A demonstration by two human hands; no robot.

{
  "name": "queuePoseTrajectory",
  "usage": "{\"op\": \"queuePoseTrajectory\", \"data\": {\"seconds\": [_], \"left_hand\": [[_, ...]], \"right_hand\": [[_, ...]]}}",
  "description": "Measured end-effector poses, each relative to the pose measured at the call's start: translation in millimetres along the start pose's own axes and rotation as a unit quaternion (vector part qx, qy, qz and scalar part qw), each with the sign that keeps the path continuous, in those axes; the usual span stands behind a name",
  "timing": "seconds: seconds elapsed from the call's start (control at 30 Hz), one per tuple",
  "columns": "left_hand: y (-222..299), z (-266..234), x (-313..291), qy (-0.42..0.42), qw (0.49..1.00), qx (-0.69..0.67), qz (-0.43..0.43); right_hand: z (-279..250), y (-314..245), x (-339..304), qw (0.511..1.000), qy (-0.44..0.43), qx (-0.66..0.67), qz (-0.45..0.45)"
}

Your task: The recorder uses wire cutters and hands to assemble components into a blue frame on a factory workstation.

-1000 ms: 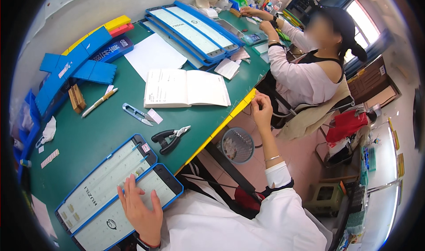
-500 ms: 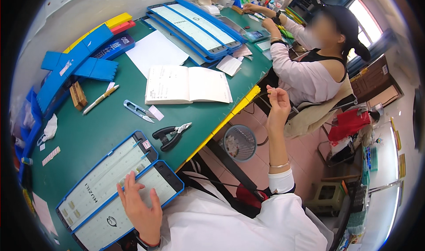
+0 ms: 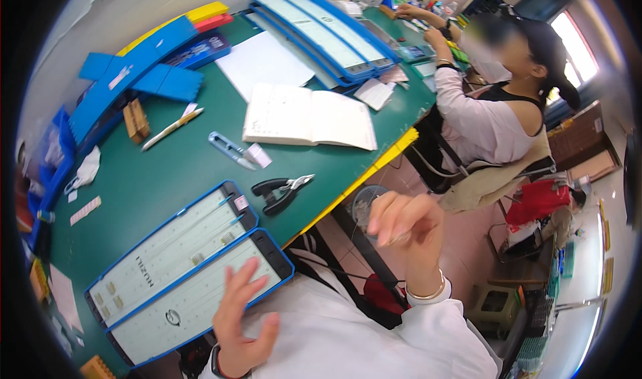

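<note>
A long two-part case (image 3: 167, 317) with blue edges and clear lids lies at the table's near edge. Several small pale wound pieces show at its left end, and two more lie near its middle divider. My left hand (image 3: 244, 325) hovers over the case's near right part, fingers spread, holding nothing. Off the table's edge to the right, my right hand (image 3: 411, 228) is raised with its fingers curled together. It is smeared by motion, and whatever may be between the fingertips is too small to make out. Black-handled pliers (image 3: 279, 193) lie just beyond the case.
Blue thread snips (image 3: 231, 150), an open notebook (image 3: 311, 116), a pen (image 3: 172, 129) and a wooden block (image 3: 136, 121) lie on the green table (image 3: 180, 168). Stacked blue cases (image 3: 328, 35) stand behind. A co-worker (image 3: 488, 111) sits at the right. A yellow strip (image 3: 361, 184) lines the edge.
My right hand has come down and toward me, its fingers turning downward. My left hand has lifted back from the case's middle toward me. The view has shifted slightly.
</note>
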State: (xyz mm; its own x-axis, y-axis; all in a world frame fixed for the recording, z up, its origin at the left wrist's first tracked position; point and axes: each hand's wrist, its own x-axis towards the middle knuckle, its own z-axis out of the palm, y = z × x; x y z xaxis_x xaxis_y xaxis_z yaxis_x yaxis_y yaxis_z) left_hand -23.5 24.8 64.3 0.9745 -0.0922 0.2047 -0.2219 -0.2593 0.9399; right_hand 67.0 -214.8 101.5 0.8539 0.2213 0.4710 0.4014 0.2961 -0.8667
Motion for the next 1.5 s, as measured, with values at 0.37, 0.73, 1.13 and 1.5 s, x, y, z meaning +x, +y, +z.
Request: {"op": "queuePoseTrajectory", "data": {"seconds": [0.37, 0.73, 1.13, 1.5], "left_hand": [[7, -3, 16, -0.248, 0.907, -0.326, -0.094], [2, -19, 1, -0.155, 0.914, -0.375, -0.030], [-14, 7, 2, -0.180, 0.964, -0.172, -0.093], [-13, 43, 12, -0.203, 0.943, -0.197, -0.178]], "right_hand": [[39, 14, 4, 0.993, -0.036, 0.096, 0.061], [32, -5, 32, 0.984, 0.040, 0.173, -0.035], [-27, -25, 28, 0.985, 0.099, 0.106, -0.091], [-126, 74, -9, 0.861, 0.240, -0.417, 0.165]]}}
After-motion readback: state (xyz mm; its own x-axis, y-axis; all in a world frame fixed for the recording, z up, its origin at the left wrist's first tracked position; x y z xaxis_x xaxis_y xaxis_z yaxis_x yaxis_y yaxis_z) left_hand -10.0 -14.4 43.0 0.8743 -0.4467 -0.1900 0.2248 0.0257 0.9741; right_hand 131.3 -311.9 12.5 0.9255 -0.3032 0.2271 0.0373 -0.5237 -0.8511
